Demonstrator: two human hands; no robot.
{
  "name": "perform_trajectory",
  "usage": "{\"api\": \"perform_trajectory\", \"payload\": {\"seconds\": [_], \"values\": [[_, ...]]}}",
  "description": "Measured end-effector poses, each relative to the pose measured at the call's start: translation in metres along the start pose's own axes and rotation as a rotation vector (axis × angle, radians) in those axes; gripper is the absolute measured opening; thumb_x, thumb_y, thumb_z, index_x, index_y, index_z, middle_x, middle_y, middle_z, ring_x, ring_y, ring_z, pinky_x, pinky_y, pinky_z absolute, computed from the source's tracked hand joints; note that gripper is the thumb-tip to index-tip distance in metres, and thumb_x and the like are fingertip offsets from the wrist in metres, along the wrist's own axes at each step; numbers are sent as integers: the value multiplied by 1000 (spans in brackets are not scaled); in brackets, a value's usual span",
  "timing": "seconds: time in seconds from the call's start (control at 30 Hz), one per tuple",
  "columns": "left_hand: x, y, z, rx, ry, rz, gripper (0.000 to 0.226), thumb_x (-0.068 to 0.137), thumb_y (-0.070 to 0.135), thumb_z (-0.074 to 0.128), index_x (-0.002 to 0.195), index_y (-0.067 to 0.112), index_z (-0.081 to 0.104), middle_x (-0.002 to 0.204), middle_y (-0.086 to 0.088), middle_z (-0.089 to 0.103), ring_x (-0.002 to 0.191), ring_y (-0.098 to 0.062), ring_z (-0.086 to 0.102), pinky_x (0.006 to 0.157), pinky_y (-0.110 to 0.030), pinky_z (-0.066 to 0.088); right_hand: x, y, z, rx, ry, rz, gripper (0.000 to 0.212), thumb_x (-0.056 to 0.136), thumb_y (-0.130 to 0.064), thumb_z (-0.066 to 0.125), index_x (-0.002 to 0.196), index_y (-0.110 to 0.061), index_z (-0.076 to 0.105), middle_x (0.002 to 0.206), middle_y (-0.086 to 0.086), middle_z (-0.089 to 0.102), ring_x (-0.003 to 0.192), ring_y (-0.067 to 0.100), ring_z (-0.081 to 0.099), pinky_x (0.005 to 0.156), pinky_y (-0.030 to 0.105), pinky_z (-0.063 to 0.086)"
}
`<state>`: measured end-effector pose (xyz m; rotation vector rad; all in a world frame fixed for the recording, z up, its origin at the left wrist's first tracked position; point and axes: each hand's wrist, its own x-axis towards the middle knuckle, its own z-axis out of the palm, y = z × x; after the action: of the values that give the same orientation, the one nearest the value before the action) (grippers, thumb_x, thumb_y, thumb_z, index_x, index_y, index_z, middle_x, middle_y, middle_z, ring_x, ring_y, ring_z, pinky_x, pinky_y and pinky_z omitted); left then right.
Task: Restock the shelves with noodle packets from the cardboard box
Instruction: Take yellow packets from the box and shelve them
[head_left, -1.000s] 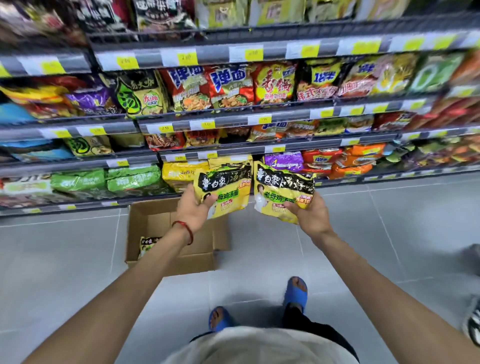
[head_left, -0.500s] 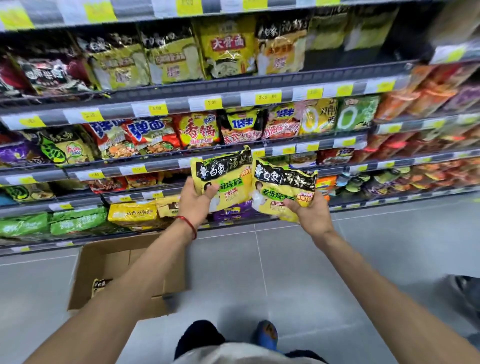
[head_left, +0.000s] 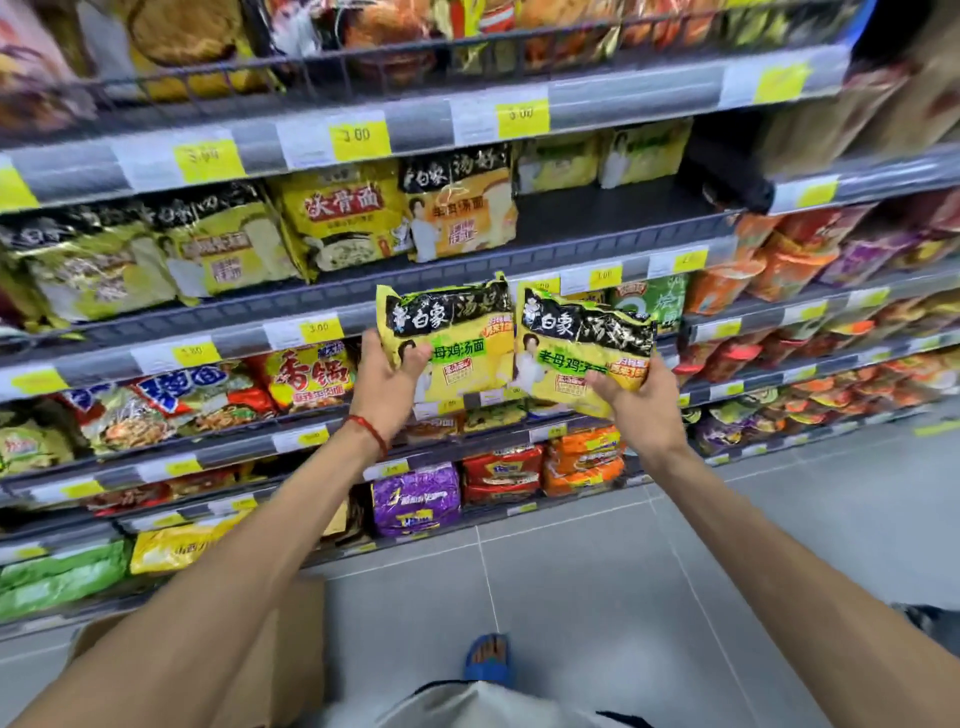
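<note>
left hand (head_left: 387, 382) grips crinkly yellow-black noodle packet (head_left: 447, 340) | right hand (head_left: 636, 402) grips its twin packet (head_left: 582, 345); both upright, labels outward, probably bound for bare dark shelf gap (head_left: 597, 208)

Bright, even store light falls from above; colours are saturated. Shade collects in the open shelf recess (head_left: 613, 213), beneath the board above. Motion blur smears the top shelf (head_left: 415, 57) and both side margins, leaving the price labels (head_left: 208, 158) there barely legible. The left noodle packet (head_left: 447, 332) and right noodle packet (head_left: 576, 348), at centre, are sharpest, with faint glare on their film. Wide-angle distortion bows the shelf rails (head_left: 519, 254) toward the edges.
</note>
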<state>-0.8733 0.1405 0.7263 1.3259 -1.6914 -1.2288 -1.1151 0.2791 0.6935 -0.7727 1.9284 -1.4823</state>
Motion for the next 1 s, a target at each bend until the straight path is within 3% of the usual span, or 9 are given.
{"api": "perform_trajectory", "payload": {"seconds": [0.13,0.27,0.47,0.57,0.67,0.77,0.83,0.9,1.0], "values": [[34,33,27,-43,-46,53,93,89,59,58,153,9,14,157,-13,28,144,-26,30,117,-37,29,38,-23,-22,44,44,-41,107,74,-53,82,154,-10,25,156,7,38,144,25,35,118,46,32],[54,53,55,-159,7,5,89,96,43,56,156,15,-3,165,0,1,150,-16,12,122,-34,9,83,-32,-45,30,2,-108,96,70,-60,82,143,-13,41,133,4,62,123,22,59,108,48,46],[66,74,95,-258,217,4,75,102,26,51,156,12,1,163,0,10,148,-14,14,108,-19,13,136,-60,-71,9,-151,-227,45,86,-24,77,123,-14,55,107,-4,71,95,9,67,98,39,53],[61,80,113,-301,296,-8,81,99,30,55,157,14,0,164,-1,6,150,-17,12,118,-30,12,157,-63,-84,26,-216,-233,79,83,-40,79,145,-11,40,137,0,59,121,14,57,111,41,42],[51,81,126,-331,362,3,81,98,31,57,157,12,4,164,-1,10,149,-16,15,118,-29,17,175,-62,-94,-21,-249,-296,111,63,-75,76,143,-8,39,132,7,61,108,18,56,108,52,44],[49,79,134,-336,400,29,62,99,22,57,150,7,25,146,0,39,123,-10,49,88,-5,43,193,-56,-98,-27,-271,-314,112,59,-80,74,139,-8,43,138,11,57,120,24,56,108,52,44],[47,84,134,-316,437,55,47,96,30,61,133,7,42,136,-6,52,106,-6,57,79,-14,54,188,-67,-99,-39,-269,-301,97,66,-72,77,135,-10,48,133,8,61,122,28,57,105,49,47],[46,92,136,-314,434,60,67,89,48,65,138,9,42,141,-7,51,125,-16,53,105,-38,46,188,-73,-98,-24,-267,-317,55,79,-47,80,116,-14,58,109,1,71,100,19,66,90,38,53],[54,98,137,-322,437,55,34,93,42,62,120,24,53,122,10,58,112,-3,55,106,-38,40,200,-73,-92,-13,-257,-378,24,84,-27,80,95,-21,60,85,-8,69,71,3,62,72,25,47]]}}
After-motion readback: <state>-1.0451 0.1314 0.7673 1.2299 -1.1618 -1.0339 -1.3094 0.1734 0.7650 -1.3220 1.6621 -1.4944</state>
